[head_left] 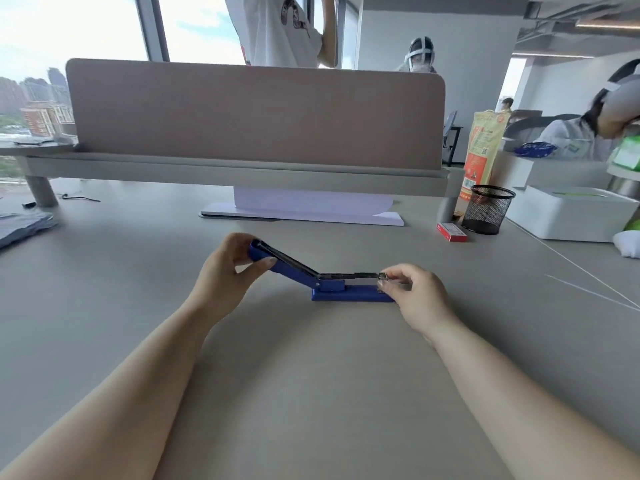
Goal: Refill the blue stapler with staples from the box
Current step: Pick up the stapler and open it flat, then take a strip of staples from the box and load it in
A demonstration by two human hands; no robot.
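The blue stapler (349, 294) lies on the grey desk in front of me with its lid swung open to the left. My left hand (228, 268) grips the raised end of the lid (291, 266). The metal staple channel (346, 276) lies flat over the base. My right hand (414, 294) pinches the front tip of that channel with thumb and forefinger. A small red staple box (451, 232) lies on the desk to the far right, beside a mesh cup. I cannot tell whether staples sit in the channel.
A black mesh pen cup (486, 210) and a white box (571, 216) stand at the right. White paper sheets (311, 213) lie under the pink desk divider (256, 112). Folded grey cloth (24, 228) sits at the left edge. Other people are behind the divider and at right.
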